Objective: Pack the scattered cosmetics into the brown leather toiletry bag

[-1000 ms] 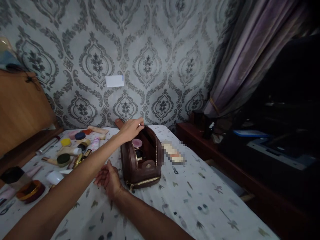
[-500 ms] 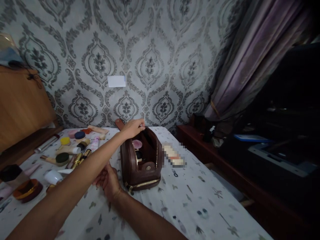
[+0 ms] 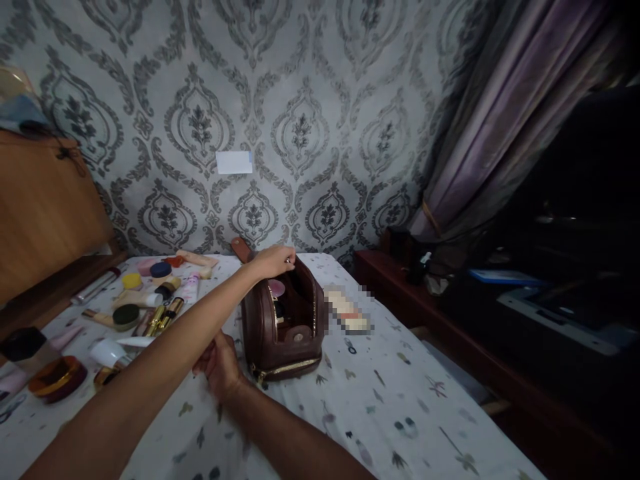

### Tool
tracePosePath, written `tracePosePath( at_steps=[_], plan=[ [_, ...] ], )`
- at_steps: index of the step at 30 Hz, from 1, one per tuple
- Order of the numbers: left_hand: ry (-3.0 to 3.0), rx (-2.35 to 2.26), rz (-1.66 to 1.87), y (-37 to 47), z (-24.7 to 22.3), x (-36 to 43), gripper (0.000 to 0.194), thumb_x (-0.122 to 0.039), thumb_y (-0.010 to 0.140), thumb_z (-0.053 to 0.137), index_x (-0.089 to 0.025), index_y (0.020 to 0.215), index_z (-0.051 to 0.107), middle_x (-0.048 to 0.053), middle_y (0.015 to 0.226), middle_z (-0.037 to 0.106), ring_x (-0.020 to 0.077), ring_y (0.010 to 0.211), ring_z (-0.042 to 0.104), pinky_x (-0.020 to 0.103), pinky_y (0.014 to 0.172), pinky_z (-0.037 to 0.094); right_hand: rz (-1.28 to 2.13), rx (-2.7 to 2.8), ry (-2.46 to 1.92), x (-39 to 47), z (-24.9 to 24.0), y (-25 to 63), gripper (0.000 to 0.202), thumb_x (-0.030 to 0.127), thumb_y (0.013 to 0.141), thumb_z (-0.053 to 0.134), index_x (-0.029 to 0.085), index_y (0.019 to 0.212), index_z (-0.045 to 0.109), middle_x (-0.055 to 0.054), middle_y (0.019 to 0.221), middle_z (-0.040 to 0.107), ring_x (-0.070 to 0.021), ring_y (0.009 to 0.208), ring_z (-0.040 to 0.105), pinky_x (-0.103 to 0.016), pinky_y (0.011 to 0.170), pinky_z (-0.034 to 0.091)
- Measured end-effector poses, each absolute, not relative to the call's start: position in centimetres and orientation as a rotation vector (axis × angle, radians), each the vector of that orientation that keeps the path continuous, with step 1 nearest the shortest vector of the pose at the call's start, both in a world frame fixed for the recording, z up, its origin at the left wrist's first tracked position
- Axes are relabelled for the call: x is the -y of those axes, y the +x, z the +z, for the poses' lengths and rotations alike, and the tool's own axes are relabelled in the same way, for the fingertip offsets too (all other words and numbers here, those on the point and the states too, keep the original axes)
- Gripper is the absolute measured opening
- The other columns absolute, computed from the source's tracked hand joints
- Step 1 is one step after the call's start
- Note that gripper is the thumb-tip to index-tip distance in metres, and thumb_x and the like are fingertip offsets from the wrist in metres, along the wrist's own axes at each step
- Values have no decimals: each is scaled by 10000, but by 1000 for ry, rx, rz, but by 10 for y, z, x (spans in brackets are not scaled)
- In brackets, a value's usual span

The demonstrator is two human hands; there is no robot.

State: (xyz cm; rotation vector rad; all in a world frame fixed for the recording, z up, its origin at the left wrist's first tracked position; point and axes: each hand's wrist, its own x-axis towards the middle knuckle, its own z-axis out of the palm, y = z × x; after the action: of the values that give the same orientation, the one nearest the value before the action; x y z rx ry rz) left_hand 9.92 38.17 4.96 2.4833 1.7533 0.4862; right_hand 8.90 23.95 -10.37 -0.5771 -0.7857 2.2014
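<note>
Pouch (image 3: pixel 283 327) looks soft and likely sags: your left hand (image 3: pixel 273 261) pinches its zipper pull, your right hand (image 3: pixel 219 363) braces its side, grip unclear.

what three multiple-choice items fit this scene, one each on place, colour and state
1. Where is the left hand?
A. at the far top edge of the bag
B. on the curtain
C. on the headboard

2. What colour is the bag?
A. white
B. brown
C. yellow

3. What state is the bag in?
A. zipped shut
B. open on top
C. lying flat and empty

Answers: 1 A, its fingers pinch the far rim, while the right hand rests at the near left side; 2 B, its leather is dark brown; 3 B, the zip is parted and a pink item shows inside.
</note>
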Motion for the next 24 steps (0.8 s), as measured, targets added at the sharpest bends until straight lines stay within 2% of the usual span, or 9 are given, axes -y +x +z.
tracePosePath(
  at_steps=[5, 11, 16, 21, 24],
  plan=[
    [2481, -1763, 468, 103, 46, -383, 132, -217, 828, 592, -203, 939, 663, 32, 941, 698, 209, 906, 614, 278, 781, 450, 2191, 817, -569, -238, -105, 88, 499, 640, 762, 594, 165, 612, 559, -16, 503, 598, -119, 364, 515, -214, 362, 310],
    [2469, -1732, 499, 102, 47, -380, 143, -224, 841, 589, -204, 959, 667, 32, 922, 699, 216, 906, 623, 292, 810, 465, 2180, 839, -578, -238, -103, 89, 554, 704, 763, 562, 166, 629, 572, -7, 488, 567, -119, 369, 498, -218, 367, 310],
    [2419, -1692, 574, 102, 46, -380, 127, -199, 836, 593, -196, 932, 676, 36, 906, 698, 222, 933, 630, 304, 843, 468, 2179, 810, -601, -238, -103, 89, 544, 698, 757, 576, 175, 611, 544, 14, 462, 523, -105, 352, 464, -207, 358, 289],
    [2250, -1645, 621, 102, 43, -383, 123, -151, 848, 561, -168, 896, 673, -13, 714, 643, 139, 652, 658, 234, 676, 501, 2167, 815, -561, -238, -103, 90, 580, 749, 643, 633, 176, 611, 555, 4, 483, 554, -113, 353, 476, -211, 348, 297],
    [2126, -1609, 616, 101, 41, -388, 122, -118, 837, 560, -154, 878, 669, -32, 651, 607, 117, 570, 659, 185, 557, 483, 2162, 816, -570, -238, -102, 90, 582, 744, 626, 649, 171, 591, 553, -6, 502, 571, -99, 349, 463, -207, 345, 293]
  ],
)
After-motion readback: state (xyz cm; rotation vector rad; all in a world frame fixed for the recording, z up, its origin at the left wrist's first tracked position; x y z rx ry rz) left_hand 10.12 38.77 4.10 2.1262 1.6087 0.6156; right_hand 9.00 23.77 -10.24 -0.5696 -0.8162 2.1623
